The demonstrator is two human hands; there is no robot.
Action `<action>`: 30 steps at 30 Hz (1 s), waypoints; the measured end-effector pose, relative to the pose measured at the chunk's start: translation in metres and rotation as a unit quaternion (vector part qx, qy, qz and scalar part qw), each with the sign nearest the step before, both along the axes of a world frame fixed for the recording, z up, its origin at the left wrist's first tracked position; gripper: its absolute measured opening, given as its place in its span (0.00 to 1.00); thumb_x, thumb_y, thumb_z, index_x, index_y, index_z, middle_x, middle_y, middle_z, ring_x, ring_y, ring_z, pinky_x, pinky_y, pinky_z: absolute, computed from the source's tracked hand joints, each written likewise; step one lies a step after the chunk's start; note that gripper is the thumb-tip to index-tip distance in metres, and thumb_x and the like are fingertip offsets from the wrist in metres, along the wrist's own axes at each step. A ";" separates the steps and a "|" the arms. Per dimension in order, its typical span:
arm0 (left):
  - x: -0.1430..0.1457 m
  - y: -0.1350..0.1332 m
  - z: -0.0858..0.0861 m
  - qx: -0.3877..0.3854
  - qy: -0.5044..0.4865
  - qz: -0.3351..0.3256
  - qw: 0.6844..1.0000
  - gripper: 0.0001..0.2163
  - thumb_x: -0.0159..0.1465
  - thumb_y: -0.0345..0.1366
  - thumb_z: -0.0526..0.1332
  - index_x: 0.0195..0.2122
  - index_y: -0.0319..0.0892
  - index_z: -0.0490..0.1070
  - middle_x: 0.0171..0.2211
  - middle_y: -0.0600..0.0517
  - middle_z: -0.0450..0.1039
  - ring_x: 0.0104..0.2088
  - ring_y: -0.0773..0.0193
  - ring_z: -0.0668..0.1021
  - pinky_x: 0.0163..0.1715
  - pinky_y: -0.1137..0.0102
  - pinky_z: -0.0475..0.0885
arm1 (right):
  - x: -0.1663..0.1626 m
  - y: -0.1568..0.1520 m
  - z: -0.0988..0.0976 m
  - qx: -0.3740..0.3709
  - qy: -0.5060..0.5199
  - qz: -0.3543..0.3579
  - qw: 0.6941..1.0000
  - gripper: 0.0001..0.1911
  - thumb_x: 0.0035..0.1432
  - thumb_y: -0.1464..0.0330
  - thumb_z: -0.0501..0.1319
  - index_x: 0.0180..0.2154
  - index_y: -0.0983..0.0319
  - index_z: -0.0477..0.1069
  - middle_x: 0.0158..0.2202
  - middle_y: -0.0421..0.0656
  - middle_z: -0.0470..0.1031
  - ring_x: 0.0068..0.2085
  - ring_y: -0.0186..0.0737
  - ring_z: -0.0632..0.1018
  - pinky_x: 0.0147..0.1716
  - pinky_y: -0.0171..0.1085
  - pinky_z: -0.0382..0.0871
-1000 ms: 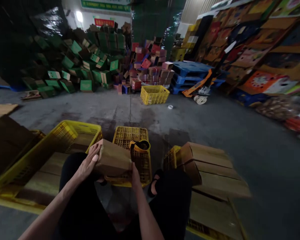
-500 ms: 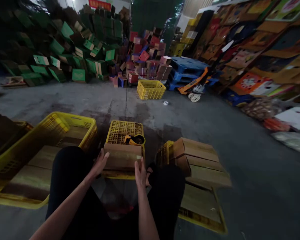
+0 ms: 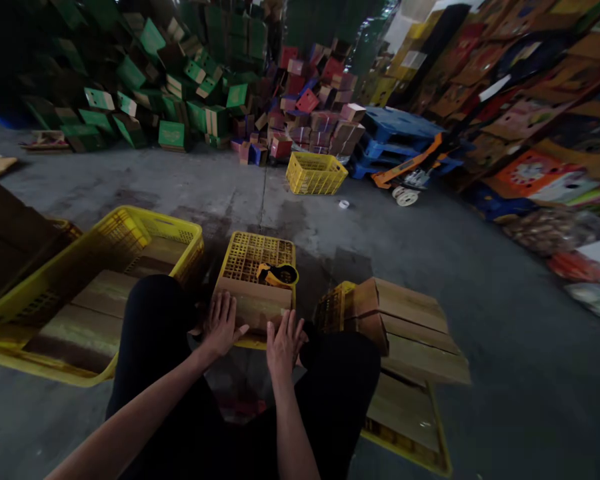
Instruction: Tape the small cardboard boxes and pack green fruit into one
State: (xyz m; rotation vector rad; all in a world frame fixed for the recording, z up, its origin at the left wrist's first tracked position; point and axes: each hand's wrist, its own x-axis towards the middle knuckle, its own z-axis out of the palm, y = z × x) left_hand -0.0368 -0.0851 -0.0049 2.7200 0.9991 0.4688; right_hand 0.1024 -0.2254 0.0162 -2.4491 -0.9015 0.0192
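Note:
A brown cardboard box (image 3: 257, 303) lies on an upturned yellow crate (image 3: 253, 248) between my knees, a strip of clear tape along its top. My left hand (image 3: 222, 327) rests flat over the box's left end, fingers stretched out. At the right end my right hand (image 3: 283, 339) also lies on the box with its fingers extended. Just beyond the box, on the crate's lattice, sits a yellow-and-black tape dispenser (image 3: 277, 274). Neither hand is wrapped round anything.
A long yellow crate (image 3: 180, 233) with flat cardboard boxes stands on the left. More cardboard boxes (image 3: 413, 320) are stacked over crates on the right. Farther off are a yellow crate (image 3: 316, 175), a tape roll (image 3: 344, 205), an orange pallet jack (image 3: 410, 163) and blue pallets (image 3: 400, 127).
My hands have gone from the box's two ends to lying spread on its top. The view has shifted slightly, and the box stays on the crate.

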 end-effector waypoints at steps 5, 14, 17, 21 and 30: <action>0.002 -0.014 0.001 0.013 0.014 -0.017 1.000 0.34 0.68 0.48 0.58 0.69 0.29 0.58 0.72 0.29 0.47 0.73 0.34 0.45 0.67 0.42 0.52 | -0.013 0.004 0.009 0.014 0.008 0.063 0.998 0.36 0.71 0.50 0.47 0.70 0.65 0.57 0.71 0.54 0.55 0.74 0.62 0.45 0.67 0.67 0.41; -0.006 -0.011 0.004 0.005 0.038 -0.048 0.998 0.31 0.66 0.37 0.57 0.70 0.33 0.58 0.72 0.33 0.48 0.73 0.37 0.48 0.67 0.45 0.52 | -0.037 0.031 0.020 0.004 0.025 0.195 0.980 0.32 0.73 0.52 0.46 0.68 0.64 0.61 0.70 0.51 0.60 0.72 0.56 0.57 0.69 0.60 0.42; -0.008 -0.008 0.005 -0.001 0.038 -0.055 0.998 0.32 0.66 0.39 0.58 0.71 0.35 0.57 0.72 0.34 0.49 0.73 0.38 0.49 0.67 0.46 0.52 | -0.030 0.037 0.022 0.010 0.011 0.203 0.979 0.32 0.73 0.52 0.46 0.67 0.64 0.63 0.68 0.53 0.62 0.70 0.54 0.60 0.70 0.59 0.41; -0.005 -0.008 0.008 0.003 0.038 -0.038 0.999 0.32 0.67 0.45 0.58 0.70 0.36 0.59 0.71 0.33 0.52 0.72 0.37 0.53 0.66 0.45 0.54 | -0.007 0.034 0.021 0.011 -0.013 0.113 0.993 0.34 0.73 0.51 0.45 0.67 0.67 0.63 0.68 0.57 0.62 0.69 0.57 0.62 0.69 0.61 0.41; 0.009 -0.001 0.027 -0.029 0.012 -0.024 0.999 0.27 0.70 0.44 0.55 0.66 0.36 0.64 0.66 0.32 0.61 0.67 0.36 0.61 0.64 0.44 0.56 | 0.006 0.029 0.009 -0.004 -0.020 0.079 0.997 0.37 0.72 0.49 0.42 0.68 0.69 0.60 0.70 0.58 0.58 0.71 0.58 0.56 0.68 0.61 0.46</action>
